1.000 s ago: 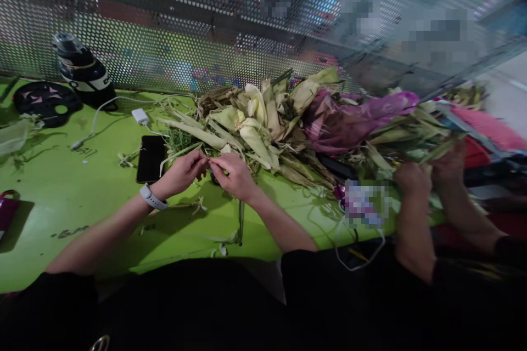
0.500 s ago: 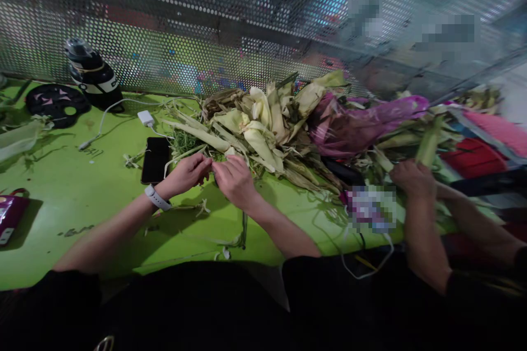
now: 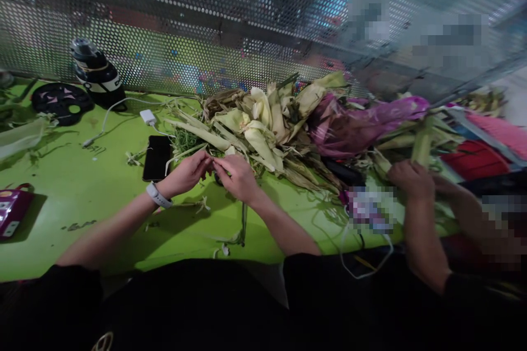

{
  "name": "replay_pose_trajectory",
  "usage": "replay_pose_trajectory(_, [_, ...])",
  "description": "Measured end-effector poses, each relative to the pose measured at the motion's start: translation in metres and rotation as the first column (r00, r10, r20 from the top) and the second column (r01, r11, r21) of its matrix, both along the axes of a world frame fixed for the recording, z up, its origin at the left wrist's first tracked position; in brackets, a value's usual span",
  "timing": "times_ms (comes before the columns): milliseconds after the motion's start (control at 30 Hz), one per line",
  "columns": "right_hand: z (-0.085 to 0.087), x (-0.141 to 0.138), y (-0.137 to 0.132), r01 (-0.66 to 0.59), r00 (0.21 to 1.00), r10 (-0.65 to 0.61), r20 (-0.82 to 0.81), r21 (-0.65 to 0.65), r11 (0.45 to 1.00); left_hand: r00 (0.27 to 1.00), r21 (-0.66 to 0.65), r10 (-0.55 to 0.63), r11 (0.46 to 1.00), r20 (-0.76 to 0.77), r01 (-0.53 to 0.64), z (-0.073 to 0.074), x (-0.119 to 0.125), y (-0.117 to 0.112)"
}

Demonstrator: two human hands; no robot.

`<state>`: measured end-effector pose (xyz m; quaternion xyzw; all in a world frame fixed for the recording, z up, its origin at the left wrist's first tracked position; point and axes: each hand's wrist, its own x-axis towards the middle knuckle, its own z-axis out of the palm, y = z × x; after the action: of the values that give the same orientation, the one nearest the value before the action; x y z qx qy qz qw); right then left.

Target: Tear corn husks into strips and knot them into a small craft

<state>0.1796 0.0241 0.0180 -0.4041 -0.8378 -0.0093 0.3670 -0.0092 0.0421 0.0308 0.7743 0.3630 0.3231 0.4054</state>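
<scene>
Lying on the green table, a black phone sits just beside the left hand. Its narrowed fingers and the right hand fingertips pinch a thin husk strip before the husk pile. A co-worker's hand grips stalks farther right.
</scene>
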Motion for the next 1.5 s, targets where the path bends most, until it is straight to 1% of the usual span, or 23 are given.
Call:
replay_pose_trajectory(133, [0.000, 0.002, -0.001, 0.011, 0.999, -0.010, 0.031, -0.034, 0.999, 0.999, -0.013, 0.026, 1.000, -0.042, -0.026, 0.002, 0.000, 0.000])
replay_pose_trajectory(200, [0.001, 0.001, -0.002, 0.022, 0.998, -0.020, 0.059, -0.020, 1.000, 0.998, -0.025, 0.031, 0.999, -0.057, -0.032, 0.005, 0.000, -0.002])
replay_pose_trajectory(333, [0.005, -0.003, -0.008, 0.045, 0.983, -0.060, 0.171, 0.090, 0.995, 0.999, -0.043, 0.024, 0.999, -0.029, -0.025, 0.011, 0.002, -0.006])
replay_pose_trajectory(467, [0.012, -0.005, -0.014, 0.068, 0.957, -0.119, 0.263, 0.198, 0.978, 0.999, -0.082, 0.042, 0.996, 0.017, -0.040, 0.010, 0.006, -0.008])
replay_pose_trajectory(567, [0.013, -0.002, -0.013, 0.035, 0.972, -0.079, 0.223, 0.194, 0.980, 0.999, -0.062, 0.049, 0.997, 0.010, -0.049, 0.012, 0.009, -0.008])
replay_pose_trajectory(633, [0.014, 0.000, -0.011, 0.026, 0.989, -0.046, 0.139, 0.143, 0.989, 0.999, -0.032, 0.041, 0.999, -0.004, -0.041, 0.015, 0.009, -0.009])
replay_pose_trajectory(700, [0.013, 0.002, -0.007, 0.035, 0.997, -0.040, 0.062, 0.080, 0.996, 0.999, -0.007, 0.033, 0.999, -0.012, -0.033, 0.018, 0.008, -0.010])
replay_pose_trajectory(767, [0.011, 0.003, -0.005, 0.038, 0.999, -0.040, 0.036, 0.041, 0.998, 0.999, 0.023, 0.047, 0.999, -0.024, -0.046, 0.018, 0.007, -0.011])
replay_pose_trajectory(900, [0.007, 0.002, -0.003, -0.015, 0.998, 0.015, 0.065, -0.007, 1.000, 0.995, 0.054, 0.083, 0.995, -0.048, -0.080, 0.012, 0.004, -0.011])
replay_pose_trajectory(1000, [0.004, 0.002, -0.004, -0.056, 0.998, 0.057, 0.014, -0.068, 0.996, 0.995, 0.048, 0.082, 0.996, -0.051, -0.080, 0.006, 0.001, -0.010])
replay_pose_trajectory(1067, [0.003, 0.002, -0.004, -0.047, 0.999, 0.046, -0.008, -0.100, 0.994, 0.996, 0.051, 0.075, 0.996, -0.057, -0.072, 0.003, 0.000, -0.009])
replay_pose_trajectory(1167, [0.000, 0.001, -0.003, -0.028, 0.999, 0.032, 0.032, -0.124, 0.992, 0.994, 0.047, 0.069, 0.997, -0.086, -0.066, -0.002, -0.002, -0.007])
replay_pose_trajectory(1267, [-0.004, -0.002, -0.001, -0.031, 0.994, 0.042, 0.098, -0.111, 0.993, 0.990, -0.001, 0.074, 0.997, -0.122, -0.075, -0.008, -0.005, -0.005])
replay_pose_trajectory(1367, [-0.008, -0.004, 0.000, -0.031, 0.988, 0.041, 0.152, -0.071, 0.997, 0.990, -0.080, 0.056, 0.995, -0.129, -0.067, -0.012, -0.006, -0.001])
replay_pose_trajectory(1500, [-0.008, -0.005, -0.001, -0.027, 0.972, 0.025, 0.234, 0.005, 1.000, 0.999, -0.150, 0.004, 0.989, -0.043, -0.010, -0.014, -0.006, 0.000])
